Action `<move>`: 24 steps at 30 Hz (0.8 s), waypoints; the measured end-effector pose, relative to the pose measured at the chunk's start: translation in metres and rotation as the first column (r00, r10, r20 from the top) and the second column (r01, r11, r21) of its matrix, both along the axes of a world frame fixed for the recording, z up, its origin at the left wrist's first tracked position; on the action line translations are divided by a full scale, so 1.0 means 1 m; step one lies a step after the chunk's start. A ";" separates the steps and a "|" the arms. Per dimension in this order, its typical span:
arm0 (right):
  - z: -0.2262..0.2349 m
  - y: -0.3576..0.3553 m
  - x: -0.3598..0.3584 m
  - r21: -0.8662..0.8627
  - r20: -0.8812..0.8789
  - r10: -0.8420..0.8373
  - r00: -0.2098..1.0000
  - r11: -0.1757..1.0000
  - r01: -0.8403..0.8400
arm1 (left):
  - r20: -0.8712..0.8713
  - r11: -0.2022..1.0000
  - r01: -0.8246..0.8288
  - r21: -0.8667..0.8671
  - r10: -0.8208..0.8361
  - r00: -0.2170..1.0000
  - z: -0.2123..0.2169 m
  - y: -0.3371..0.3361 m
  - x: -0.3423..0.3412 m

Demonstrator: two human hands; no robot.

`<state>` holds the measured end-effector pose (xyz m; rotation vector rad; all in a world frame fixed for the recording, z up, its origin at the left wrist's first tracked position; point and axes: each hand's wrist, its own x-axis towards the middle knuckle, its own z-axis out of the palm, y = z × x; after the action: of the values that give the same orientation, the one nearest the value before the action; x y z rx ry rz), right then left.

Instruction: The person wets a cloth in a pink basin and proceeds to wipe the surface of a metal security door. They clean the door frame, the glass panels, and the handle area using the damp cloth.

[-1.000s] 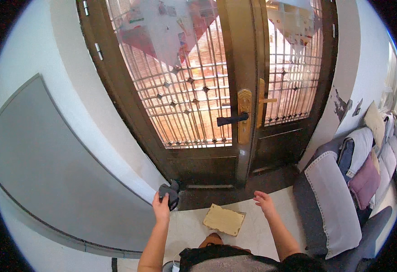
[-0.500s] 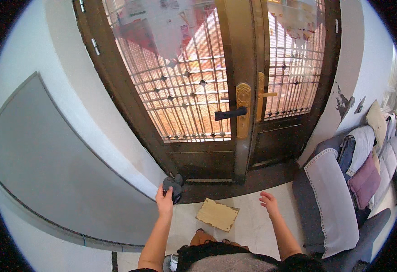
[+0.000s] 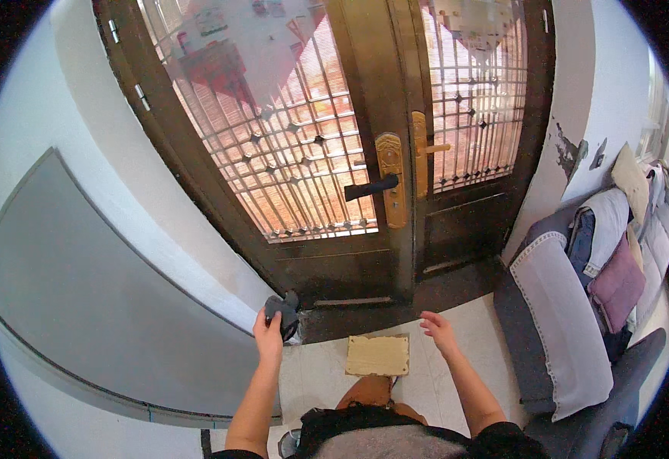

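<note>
My left hand [image 3: 268, 330] is closed with its thumb across a dark grey, soft-looking item [image 3: 281, 312], low by the left foot of the door; its exact kind does not show. Another dark shape peeks out just behind it and cannot be told apart. My right hand [image 3: 437, 330] hangs in the air with loosely curved fingers apart and nothing in them. Between the two hands, a tan rectangular board [image 3: 378, 356] with dark corner spots lies on the pale tiled floor, just ahead of my legs.
A dark brown double door [image 3: 334, 268] with latticed glass stands shut ahead; its black-covered lever handle [image 3: 371, 187] sticks out leftward. Along the left wall leans a big grey panel [image 3: 113, 298]. To the right is a grey sofa [image 3: 512, 344] with a light cover and cushions [image 3: 617, 283].
The view has shifted, with the door sliding left. The tan board now appears squarer to me and closer to my legs. My left hand still grips the grey item; my right stays open.
</note>
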<state>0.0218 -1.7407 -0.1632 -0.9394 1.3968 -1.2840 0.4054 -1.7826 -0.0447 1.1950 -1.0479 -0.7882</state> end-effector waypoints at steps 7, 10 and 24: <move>-0.012 0.039 -0.058 0.006 0.059 -0.181 0.982 0.983 0.181 | 0.098 0.988 0.121 -0.099 -0.111 0.989 0.024 -0.018 -0.033; -0.030 0.054 -0.077 0.009 0.118 -0.259 0.959 0.966 0.260 | 0.085 0.982 0.166 -0.089 -0.159 0.984 0.040 -0.029 -0.042; -0.050 0.063 -0.064 0.039 0.231 -0.300 0.925 0.953 0.300 | 0.227 0.972 0.181 -0.152 -0.144 0.963 0.089 -0.027 -0.074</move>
<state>-0.0422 -1.6782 -0.2137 -0.5601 1.3884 -1.5661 0.3315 -1.8094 0.0442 1.0715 -1.3790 -0.6893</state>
